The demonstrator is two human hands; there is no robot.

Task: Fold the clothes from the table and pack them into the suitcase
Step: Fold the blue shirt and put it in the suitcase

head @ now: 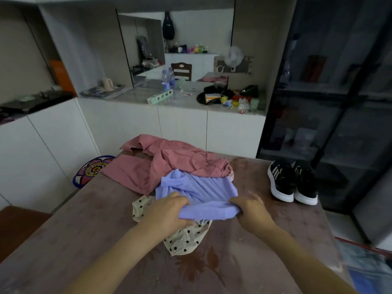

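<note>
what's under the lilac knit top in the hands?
A cream black-dotted fabric garment pokes out beneath the lilac knit top at its left and near edges. Its middle is hidden by the top and by the left hand and right hand gripping the hem.

A plain periwinkle-blue garment (197,192) lies in the near middle over a cream garment (184,240) with black dots, and a plain dusty-pink garment (169,160) is heaped farther off. The table (84,240) is a muted mauve-brown with what seems a darker flower print, faint in the dim light. On the right are black sneakers (292,183) with white soles and stripes; on the left a round cushion (93,169) shows pink and yellow flowers inside a blue rim.
</note>
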